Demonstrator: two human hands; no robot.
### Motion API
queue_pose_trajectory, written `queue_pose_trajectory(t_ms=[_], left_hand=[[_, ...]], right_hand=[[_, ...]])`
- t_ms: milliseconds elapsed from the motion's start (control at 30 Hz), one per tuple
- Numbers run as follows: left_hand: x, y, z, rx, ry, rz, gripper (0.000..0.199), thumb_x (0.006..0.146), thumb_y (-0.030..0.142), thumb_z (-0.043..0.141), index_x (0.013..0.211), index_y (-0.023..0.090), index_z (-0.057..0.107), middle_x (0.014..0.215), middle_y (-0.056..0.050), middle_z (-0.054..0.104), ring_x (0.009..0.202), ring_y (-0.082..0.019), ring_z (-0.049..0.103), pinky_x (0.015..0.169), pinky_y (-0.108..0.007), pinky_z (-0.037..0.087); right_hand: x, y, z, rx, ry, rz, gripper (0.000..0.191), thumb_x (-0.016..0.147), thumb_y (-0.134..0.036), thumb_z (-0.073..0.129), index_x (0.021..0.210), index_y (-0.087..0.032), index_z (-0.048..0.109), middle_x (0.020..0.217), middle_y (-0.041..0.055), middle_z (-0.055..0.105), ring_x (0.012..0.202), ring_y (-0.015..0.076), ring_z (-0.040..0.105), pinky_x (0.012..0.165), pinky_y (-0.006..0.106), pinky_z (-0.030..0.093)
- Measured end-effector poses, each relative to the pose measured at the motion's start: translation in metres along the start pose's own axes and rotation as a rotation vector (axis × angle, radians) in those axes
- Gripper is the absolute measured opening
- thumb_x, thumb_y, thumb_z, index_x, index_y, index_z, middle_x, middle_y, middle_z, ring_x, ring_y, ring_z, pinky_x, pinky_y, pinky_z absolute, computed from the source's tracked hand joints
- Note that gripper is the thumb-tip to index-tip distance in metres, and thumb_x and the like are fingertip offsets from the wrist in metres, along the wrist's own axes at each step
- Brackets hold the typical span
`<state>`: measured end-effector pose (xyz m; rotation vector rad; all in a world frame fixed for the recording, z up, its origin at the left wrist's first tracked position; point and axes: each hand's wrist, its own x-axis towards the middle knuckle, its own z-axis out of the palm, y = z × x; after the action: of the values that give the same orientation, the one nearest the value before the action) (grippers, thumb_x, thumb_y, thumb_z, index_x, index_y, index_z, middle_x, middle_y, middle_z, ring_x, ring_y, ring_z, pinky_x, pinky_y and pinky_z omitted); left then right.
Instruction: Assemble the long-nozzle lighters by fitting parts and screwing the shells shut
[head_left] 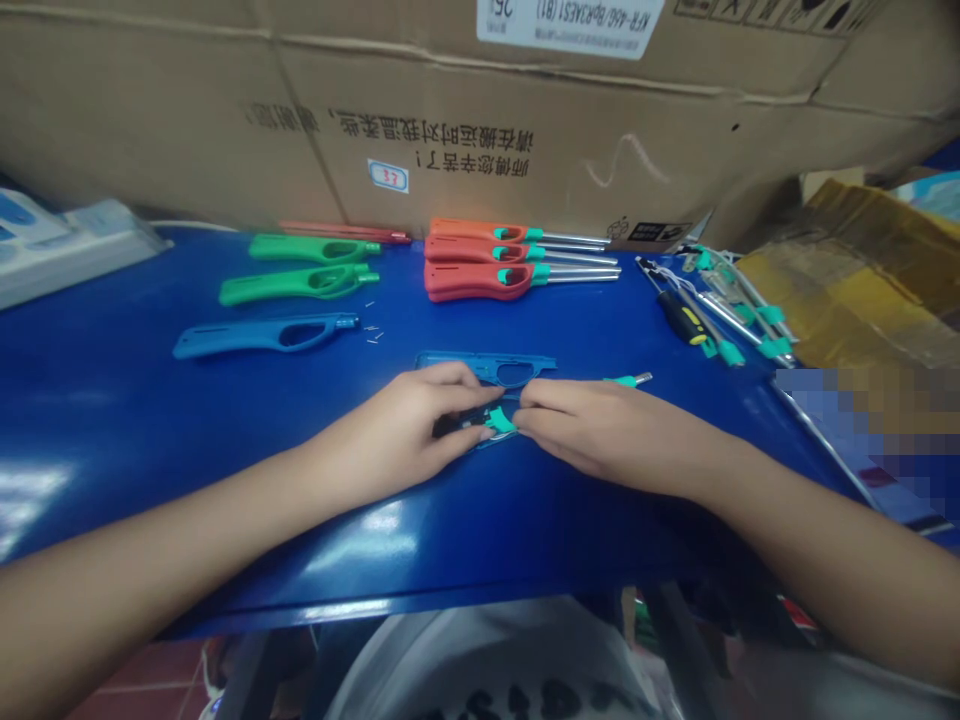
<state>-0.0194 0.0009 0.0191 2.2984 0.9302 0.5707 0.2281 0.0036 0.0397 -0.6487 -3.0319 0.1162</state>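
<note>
Blue casing half at your fingertips, mid-counter

Big cardboard box (420, 110) stands behind the blue counter (247, 430). Yellow-taped cardboard (847, 270) to the right, white power strip (82, 240) to the left.

Your left hand (420, 420): grip partly open, thumb and fingers parted at the blue casing half (489, 443), thumb by the teal piece (500, 421). Your right hand (600, 425): grip bunched close at the same casing half's right side; cannot tell what it pinches.

Just beyond, another blue shell (480, 361). Farther back, three red-orange lighters (476, 281) with metal tubes; left of them, two green casings (289, 287), then a blue casing (255, 337) nearer you.

Right side: loose metal tubes (739, 308) with teal parts, beside a black-and-yellow screwdriver (681, 318). Smallest: tiny metal pins (373, 335) near the blue casing's tip.
</note>
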Motion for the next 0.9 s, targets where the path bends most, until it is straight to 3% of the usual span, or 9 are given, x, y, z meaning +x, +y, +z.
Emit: queue_pose_trajectory(t_ms=[100, 267, 467, 633, 767, 900], left_hand=[[-0.001, 0.0, 0.001, 0.006, 0.0, 0.011, 0.034, 0.097, 0.022, 0.061, 0.131, 0.021, 0.067, 0.106, -0.004, 0.066, 0.095, -0.017, 0.067, 0.087, -0.03, 0.054], [-0.001, -0.001, 0.002, 0.004, 0.01, 0.014, 0.035, 0.096, 0.019, 0.062, 0.131, 0.019, 0.067, 0.107, -0.005, 0.067, 0.098, -0.018, 0.067, 0.091, -0.031, 0.053], [0.0, -0.002, 0.003, 0.054, 0.031, 0.057, 0.037, 0.097, 0.019, 0.061, 0.133, 0.017, 0.065, 0.111, -0.007, 0.067, 0.102, -0.019, 0.067, 0.093, -0.032, 0.054], [-0.007, 0.002, 0.003, 0.267, 0.063, 0.102, 0.039, 0.103, 0.031, 0.053, 0.136, 0.014, 0.063, 0.119, -0.012, 0.067, 0.109, -0.024, 0.065, 0.096, -0.039, 0.054], [-0.01, 0.006, 0.003, 0.482, 0.026, 0.132, 0.042, 0.103, 0.035, 0.051, 0.137, 0.013, 0.062, 0.126, -0.014, 0.067, 0.111, -0.03, 0.063, 0.094, -0.047, 0.056], [-0.011, 0.01, 0.006, 0.562, -0.006, 0.115, 0.045, 0.103, 0.034, 0.049, 0.142, 0.013, 0.057, 0.132, -0.015, 0.065, 0.114, -0.032, 0.062, 0.095, -0.051, 0.056]], right_hand=[[-0.001, 0.0, 0.0, -0.045, 0.018, -0.02, 0.029, 0.102, -0.01, 0.038, 0.104, -0.011, 0.067, 0.094, 0.0086, 0.063, 0.077, 0.0188, 0.058, 0.069, 0.03, 0.05], [-0.001, 0.001, 0.001, -0.042, 0.058, -0.076, 0.031, 0.101, -0.008, 0.038, 0.109, -0.008, 0.068, 0.097, 0.0122, 0.067, 0.09, 0.0237, 0.063, 0.079, 0.036, 0.054], [-0.002, 0.0, 0.003, 0.012, 0.043, 0.047, 0.024, 0.101, -0.013, 0.046, 0.106, -0.012, 0.069, 0.097, 0.0103, 0.065, 0.086, 0.0225, 0.064, 0.076, 0.035, 0.053], [-0.002, 0.009, 0.006, 0.177, 0.095, 0.149, 0.021, 0.103, -0.02, 0.048, 0.099, -0.014, 0.068, 0.097, 0.0078, 0.063, 0.083, 0.019, 0.062, 0.075, 0.032, 0.051], [-0.004, 0.019, 0.007, 0.229, 0.14, 0.19, 0.018, 0.102, -0.021, 0.051, 0.096, -0.016, 0.067, 0.095, 0.0061, 0.061, 0.082, 0.0175, 0.06, 0.073, 0.03, 0.048], [-0.006, 0.02, 0.006, 0.228, 0.123, 0.206, 0.02, 0.103, -0.022, 0.049, 0.096, -0.016, 0.067, 0.097, 0.0065, 0.061, 0.085, 0.0175, 0.06, 0.075, 0.03, 0.048]])
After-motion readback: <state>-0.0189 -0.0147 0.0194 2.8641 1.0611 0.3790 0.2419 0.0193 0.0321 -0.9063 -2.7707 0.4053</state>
